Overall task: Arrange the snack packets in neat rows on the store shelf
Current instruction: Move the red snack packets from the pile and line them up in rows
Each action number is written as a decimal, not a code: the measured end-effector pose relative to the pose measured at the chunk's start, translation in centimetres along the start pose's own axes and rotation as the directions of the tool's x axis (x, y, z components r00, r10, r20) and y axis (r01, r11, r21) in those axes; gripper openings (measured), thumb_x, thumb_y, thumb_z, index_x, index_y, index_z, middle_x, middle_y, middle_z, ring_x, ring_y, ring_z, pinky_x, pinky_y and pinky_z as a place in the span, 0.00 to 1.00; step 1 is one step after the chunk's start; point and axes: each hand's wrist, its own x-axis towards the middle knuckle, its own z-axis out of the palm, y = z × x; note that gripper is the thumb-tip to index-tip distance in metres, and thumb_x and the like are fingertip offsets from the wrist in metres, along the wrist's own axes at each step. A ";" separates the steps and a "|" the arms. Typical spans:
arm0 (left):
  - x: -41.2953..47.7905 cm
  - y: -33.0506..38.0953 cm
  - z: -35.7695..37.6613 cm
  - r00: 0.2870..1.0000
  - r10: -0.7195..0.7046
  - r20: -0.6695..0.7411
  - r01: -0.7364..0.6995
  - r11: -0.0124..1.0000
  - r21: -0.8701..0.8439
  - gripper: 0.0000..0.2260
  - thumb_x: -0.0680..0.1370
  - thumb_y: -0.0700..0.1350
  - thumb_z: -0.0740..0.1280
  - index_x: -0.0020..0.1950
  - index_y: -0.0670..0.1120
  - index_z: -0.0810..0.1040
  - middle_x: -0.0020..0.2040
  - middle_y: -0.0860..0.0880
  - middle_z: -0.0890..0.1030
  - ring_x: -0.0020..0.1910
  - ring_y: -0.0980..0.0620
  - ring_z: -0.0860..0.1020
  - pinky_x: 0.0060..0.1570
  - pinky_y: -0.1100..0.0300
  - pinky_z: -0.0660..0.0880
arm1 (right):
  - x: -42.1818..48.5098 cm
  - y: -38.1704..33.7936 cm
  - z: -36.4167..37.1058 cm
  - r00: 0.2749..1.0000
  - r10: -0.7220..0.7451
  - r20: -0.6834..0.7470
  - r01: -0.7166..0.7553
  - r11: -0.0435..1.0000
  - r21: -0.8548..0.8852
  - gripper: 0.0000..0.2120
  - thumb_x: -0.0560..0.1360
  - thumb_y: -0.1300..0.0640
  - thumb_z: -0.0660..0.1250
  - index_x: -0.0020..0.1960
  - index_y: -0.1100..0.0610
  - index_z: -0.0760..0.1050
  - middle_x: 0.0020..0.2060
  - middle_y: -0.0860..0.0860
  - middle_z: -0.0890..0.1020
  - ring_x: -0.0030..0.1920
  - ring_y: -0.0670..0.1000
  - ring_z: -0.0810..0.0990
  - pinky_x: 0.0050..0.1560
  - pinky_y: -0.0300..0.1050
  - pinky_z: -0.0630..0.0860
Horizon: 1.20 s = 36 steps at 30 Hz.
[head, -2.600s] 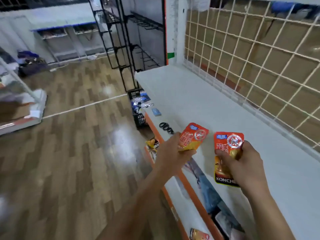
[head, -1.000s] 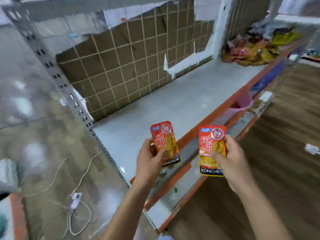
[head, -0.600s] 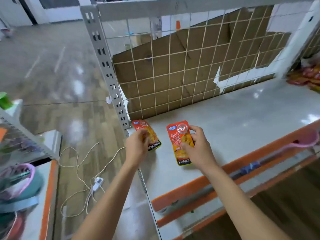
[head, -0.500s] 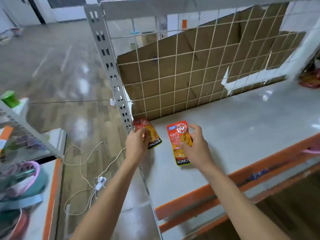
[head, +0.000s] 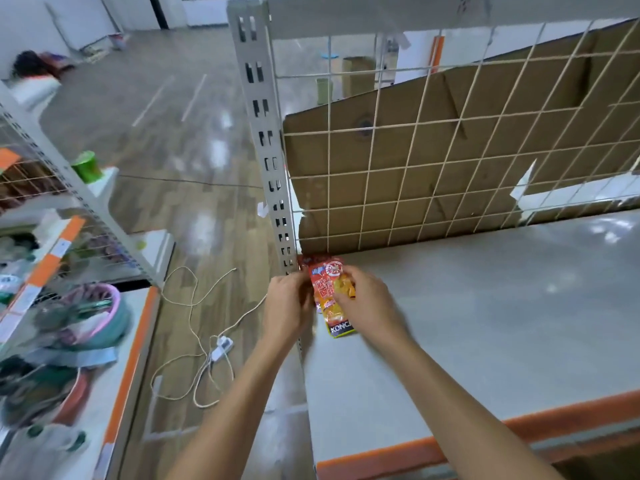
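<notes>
Orange trim (head: 381, 455) edges the near lip of the grey store shelf (head: 485, 323), and both bare forearms reach over it toward the back left corner. The hands are close together, almost touching. The right hand (head: 367, 303) pinches a red and yellow snack packet (head: 329, 282) at its right edge, thumb on the printed face, with the lower end marked KONC showing below the palm. The left hand (head: 287, 306) has its fingers curled at the left edge, where it holds a second packet (head: 304, 260). That one lies mostly hidden under the first, with only a red corner showing. Both packets sit low over the shelf surface, just beside the slotted metal upright (head: 266, 140). Whether they rest flat I cannot tell. Behind them stands the wire grid (head: 408, 161), backed by brown cardboard (head: 450, 133).
</notes>
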 end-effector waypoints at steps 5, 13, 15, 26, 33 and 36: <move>-0.7 -1.0 0.7 0.986 -0.149 -0.069 0.144 0.987 -0.073 0.08 0.73 0.39 0.70 0.52 0.41 0.81 0.49 0.44 0.82 0.49 0.42 0.78 0.48 0.64 0.62 | 0.7 0.2 0.2 0.998 -0.013 0.064 0.020 0.994 -0.110 0.21 0.75 0.49 0.64 0.67 0.50 0.71 0.59 0.55 0.75 0.59 0.56 0.73 0.60 0.45 0.67; -0.7 -0.8 0.3 0.978 -0.210 -0.020 0.208 0.977 -0.054 0.09 0.75 0.41 0.70 0.54 0.43 0.83 0.54 0.46 0.81 0.55 0.46 0.76 0.53 0.65 0.62 | 0.9 -0.4 0.7 0.998 0.018 0.054 -0.013 0.995 -0.103 0.23 0.75 0.46 0.64 0.69 0.50 0.68 0.60 0.55 0.73 0.59 0.56 0.73 0.61 0.48 0.70; -0.6 -0.6 0.2 0.979 -0.201 -0.019 0.200 0.979 -0.044 0.09 0.75 0.41 0.70 0.54 0.42 0.83 0.53 0.45 0.81 0.55 0.45 0.77 0.53 0.63 0.64 | 0.8 -0.5 0.7 0.999 0.022 0.046 -0.017 0.995 -0.100 0.23 0.75 0.46 0.64 0.69 0.49 0.68 0.60 0.54 0.73 0.59 0.56 0.74 0.61 0.49 0.71; -1.4 2.5 -1.6 0.969 -0.224 -0.108 0.223 0.975 -0.022 0.13 0.74 0.37 0.67 0.59 0.42 0.80 0.56 0.44 0.79 0.57 0.43 0.74 0.50 0.68 0.58 | -1.5 -0.6 -1.3 0.998 0.040 -0.046 -0.042 0.998 -0.039 0.18 0.76 0.47 0.63 0.64 0.52 0.72 0.56 0.52 0.75 0.58 0.54 0.73 0.54 0.44 0.68; -2.7 9.1 -1.7 1.000 -0.012 0.017 0.012 1.000 0.000 0.13 0.74 0.39 0.69 0.59 0.45 0.80 0.57 0.46 0.80 0.58 0.44 0.74 0.51 0.62 0.63 | -6.2 3.7 -6.9 0.960 0.060 -0.272 -0.065 0.998 -0.011 0.15 0.76 0.55 0.64 0.62 0.55 0.75 0.58 0.51 0.78 0.60 0.54 0.71 0.59 0.42 0.65; -3.7 12.2 -1.0 0.998 0.022 0.060 -0.022 1.000 -0.001 0.13 0.74 0.39 0.70 0.59 0.45 0.80 0.56 0.46 0.81 0.55 0.43 0.76 0.53 0.58 0.66 | -9.1 7.1 -10.0 0.927 0.108 -0.358 -0.117 0.993 -0.003 0.14 0.76 0.56 0.65 0.61 0.57 0.77 0.58 0.51 0.79 0.60 0.53 0.72 0.58 0.40 0.64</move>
